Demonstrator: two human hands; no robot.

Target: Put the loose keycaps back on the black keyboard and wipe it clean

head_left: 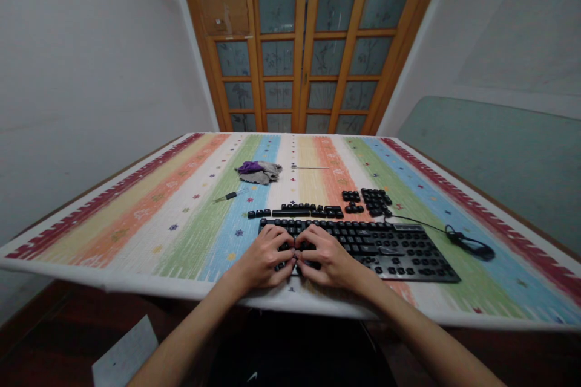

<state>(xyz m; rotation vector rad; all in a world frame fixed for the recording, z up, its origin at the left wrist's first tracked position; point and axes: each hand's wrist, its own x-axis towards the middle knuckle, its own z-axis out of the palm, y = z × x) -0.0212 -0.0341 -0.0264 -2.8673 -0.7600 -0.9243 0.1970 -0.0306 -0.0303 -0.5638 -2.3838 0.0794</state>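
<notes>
A black keyboard (415, 252) lies near the table's front edge, with many of its keycaps off on the right part. Over its left part, my left hand (265, 254) and my right hand (329, 257) meet, fingers curled and fingertips drawn together. Whatever sits between the fingertips is hidden. Just behind the keyboard, loose black keycaps (318, 211) lie in a row that includes a long space bar (290, 213). More loose keycaps (376, 201) are grouped behind the keyboard's middle.
A bundled black cable (469, 245) runs off to the right of the keyboard. Farther back lie a grey and purple cloth (258, 172), a small black-handled wire tool (231, 195) and a thin rod (313, 167). The striped tablecloth (136, 217) covers the table; glass-paned wooden doors (290, 42) stand beyond.
</notes>
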